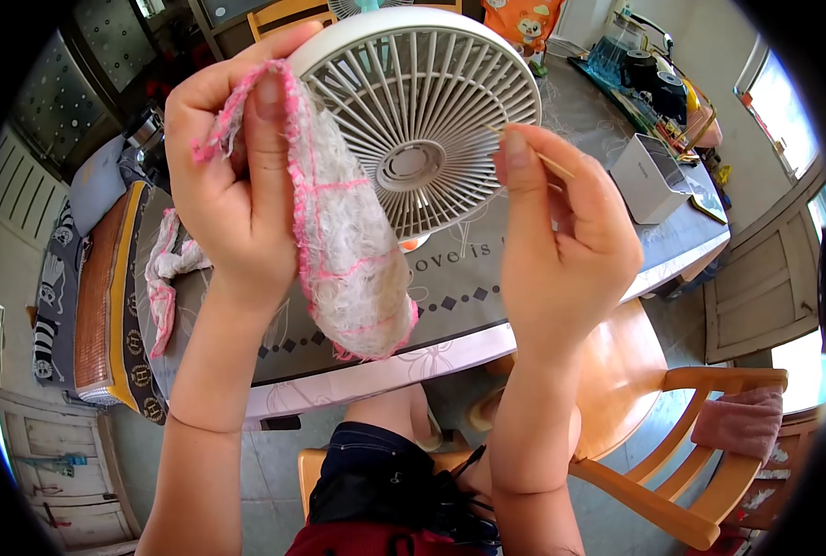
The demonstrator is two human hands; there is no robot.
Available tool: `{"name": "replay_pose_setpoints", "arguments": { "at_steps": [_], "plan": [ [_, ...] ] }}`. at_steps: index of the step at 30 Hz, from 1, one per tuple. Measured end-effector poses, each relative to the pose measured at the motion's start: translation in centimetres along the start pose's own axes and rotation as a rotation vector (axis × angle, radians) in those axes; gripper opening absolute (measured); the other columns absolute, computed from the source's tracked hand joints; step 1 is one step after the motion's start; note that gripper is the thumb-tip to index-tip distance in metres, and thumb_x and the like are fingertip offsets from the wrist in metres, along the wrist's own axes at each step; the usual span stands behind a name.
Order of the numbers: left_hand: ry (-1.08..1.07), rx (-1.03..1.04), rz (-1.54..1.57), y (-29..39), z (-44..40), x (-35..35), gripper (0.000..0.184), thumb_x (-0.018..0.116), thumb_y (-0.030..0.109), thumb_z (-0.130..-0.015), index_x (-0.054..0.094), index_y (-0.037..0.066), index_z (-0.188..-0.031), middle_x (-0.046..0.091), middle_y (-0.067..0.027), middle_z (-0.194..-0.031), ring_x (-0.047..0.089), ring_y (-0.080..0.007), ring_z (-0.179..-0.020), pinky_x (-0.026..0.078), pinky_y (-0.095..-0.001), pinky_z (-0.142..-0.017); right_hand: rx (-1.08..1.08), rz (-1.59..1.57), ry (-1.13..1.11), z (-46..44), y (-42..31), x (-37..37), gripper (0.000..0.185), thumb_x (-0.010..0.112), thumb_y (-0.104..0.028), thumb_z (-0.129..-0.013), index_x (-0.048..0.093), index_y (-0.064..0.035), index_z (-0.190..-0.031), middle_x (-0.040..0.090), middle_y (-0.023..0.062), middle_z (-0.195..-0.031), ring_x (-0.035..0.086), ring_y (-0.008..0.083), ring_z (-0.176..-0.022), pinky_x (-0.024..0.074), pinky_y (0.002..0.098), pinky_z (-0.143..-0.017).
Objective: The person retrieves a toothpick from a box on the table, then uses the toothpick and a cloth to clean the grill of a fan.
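A white round fan cover with radial slats (411,167) is held up over the table. My left hand (246,167) is closed on its upper left rim and on a white cloth with pink edging (348,250), which hangs down in front of the slats. At the cover's right side, my right hand (561,204) pinches a thin wooden stick (557,167) between thumb and forefinger, its tip near the slats. A second pink and white cloth (164,278) lies bunched on the table at the left.
The table (473,320) has a patterned cover and a pale front edge. On its right stand a white box-shaped device (649,181) and a rack of items. A wooden chair (617,389) with a pink towel (739,423) is at the right, a couch at the left.
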State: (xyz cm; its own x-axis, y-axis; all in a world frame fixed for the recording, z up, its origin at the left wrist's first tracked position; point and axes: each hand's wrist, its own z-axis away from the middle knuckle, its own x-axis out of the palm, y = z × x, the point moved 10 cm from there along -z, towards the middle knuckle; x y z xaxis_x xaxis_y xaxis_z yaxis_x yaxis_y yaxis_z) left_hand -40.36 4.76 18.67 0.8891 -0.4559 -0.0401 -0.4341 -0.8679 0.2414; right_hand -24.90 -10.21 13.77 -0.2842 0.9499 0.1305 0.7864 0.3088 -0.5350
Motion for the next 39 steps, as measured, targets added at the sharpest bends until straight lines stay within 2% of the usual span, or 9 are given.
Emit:
{"name": "replay_pose_setpoints", "arguments": {
  "at_steps": [4, 9, 12, 14, 20, 26, 30, 32, 39],
  "plan": [
    [-0.065, -0.001, -0.222, 0.0, -0.1, 0.1, 0.025, 0.038, 0.021, -0.106, 0.046, -0.003, -0.107, 0.064, -0.0257, -0.118, 0.065, -0.0216, -0.105, 0.050, -0.0306, -0.094, 0.051, 0.058, -0.189, 0.1, -0.6, 1.2, 0.010, 0.067, -0.001, -0.090, 0.069, 0.0042, -0.098, 0.069, 0.0063, -0.085, 0.067, 0.0098, -0.078, 0.0524, 0.0200, -0.070],
    [-0.023, 0.037, -0.089, -0.1, 0.0, -0.1, 0.017, 0.048, 0.012, -0.102, 0.048, -0.004, -0.108, 0.066, -0.0194, -0.114, 0.064, -0.0137, -0.093, 0.049, -0.0233, -0.084, 0.061, 0.044, -0.071, -0.1, 0.1, 0.3, 0.010, 0.068, -0.002, -0.089, 0.070, 0.0036, -0.097, 0.069, 0.0055, -0.084, 0.066, 0.0090, -0.077, 0.0522, 0.0200, -0.069],
    [-0.061, 0.027, -0.179, 0.0, 0.0, 0.1, 0.026, 0.037, 0.021, -0.106, 0.046, -0.003, -0.107, 0.064, -0.0255, -0.118, 0.065, -0.0216, -0.105, 0.050, -0.0314, -0.094, 0.053, 0.019, -0.166, 0.1, -0.2, 1.4, 0.010, 0.068, -0.003, -0.090, 0.070, 0.0031, -0.097, 0.069, 0.0051, -0.084, 0.066, 0.0089, -0.077, 0.0519, 0.0198, -0.069],
    [-0.053, -0.023, -0.192, -0.2, 0.1, 0.1, 0.026, 0.037, 0.021, -0.106, 0.046, -0.003, -0.107, 0.064, -0.0260, -0.118, 0.065, -0.0219, -0.104, 0.050, -0.0314, -0.093, 0.010, -0.042, -0.093, -0.1, -0.3, 1.1, 0.008, 0.070, 0.002, -0.082, 0.069, -0.0013, -0.089, 0.067, 0.0079, -0.075, 0.063, 0.0157, -0.061, 0.0490, 0.0247, -0.055],
    [-0.035, -0.033, -0.213, -0.1, 0.0, 0.1, 0.025, 0.037, 0.021, -0.106, 0.045, -0.002, -0.106, 0.063, -0.0268, -0.117, 0.065, -0.0217, -0.104, 0.050, -0.0314, -0.093, 0.126, -0.051, -0.177, 0.3, 0.5, 1.7, 0.011, 0.066, -0.002, -0.091, 0.069, 0.0049, -0.098, 0.069, 0.0058, -0.084, 0.066, 0.0093, -0.075, 0.0540, 0.0220, -0.070],
    [-0.042, -0.011, -0.177, -0.3, 0.1, 0.0, 0.024, 0.038, 0.021, -0.106, 0.046, -0.002, -0.106, 0.063, -0.0274, -0.118, 0.065, -0.0219, -0.104, 0.050, -0.0315, -0.094, 0.381, -0.300, -0.165, 1.0, 2.6, 2.1, 0.012, 0.065, -0.003, -0.092, 0.068, 0.0070, -0.098, 0.069, 0.0069, -0.083, 0.066, 0.0107, -0.074, 0.0549, 0.0231, -0.070],
    [-0.036, -0.004, -0.151, -0.3, 0.0, 0.1, 0.023, 0.038, 0.021, -0.106, 0.046, -0.001, -0.106, 0.063, -0.0273, -0.118, 0.065, -0.0219, -0.104, 0.050, -0.0312, -0.093, 0.399, -0.335, -0.132, 1.3, 2.6, 2.1, 0.012, 0.065, -0.003, -0.092, 0.068, 0.0070, -0.099, 0.069, 0.0075, -0.082, 0.066, 0.0115, -0.074, 0.0560, 0.0243, -0.070],
    [-0.042, -0.006, -0.178, -0.1, -0.1, 0.1, 0.024, 0.038, 0.021, -0.106, 0.046, -0.002, -0.105, 0.063, -0.0273, -0.118, 0.065, -0.0215, -0.103, 0.050, -0.0310, -0.093, 0.165, -0.097, -0.100, 0.6, 0.7, 1.2, 0.012, 0.064, -0.003, -0.092, 0.067, 0.0071, -0.099, 0.070, 0.0091, -0.082, 0.067, 0.0128, -0.074, 0.0568, 0.0251, -0.070],
    [-0.029, -0.028, -0.108, -0.6, 0.0, -0.1, 0.023, 0.038, 0.020, -0.105, 0.046, -0.002, -0.105, 0.063, -0.0276, -0.118, 0.065, -0.0215, -0.103, 0.050, -0.0305, -0.093, 0.308, -0.258, -0.106, 0.5, 1.6, 0.7, 0.014, 0.064, -0.005, -0.093, 0.068, 0.0069, -0.099, 0.070, 0.0109, -0.084, 0.068, 0.0139, -0.072, 0.0565, 0.0246, -0.069]
  ]
}}
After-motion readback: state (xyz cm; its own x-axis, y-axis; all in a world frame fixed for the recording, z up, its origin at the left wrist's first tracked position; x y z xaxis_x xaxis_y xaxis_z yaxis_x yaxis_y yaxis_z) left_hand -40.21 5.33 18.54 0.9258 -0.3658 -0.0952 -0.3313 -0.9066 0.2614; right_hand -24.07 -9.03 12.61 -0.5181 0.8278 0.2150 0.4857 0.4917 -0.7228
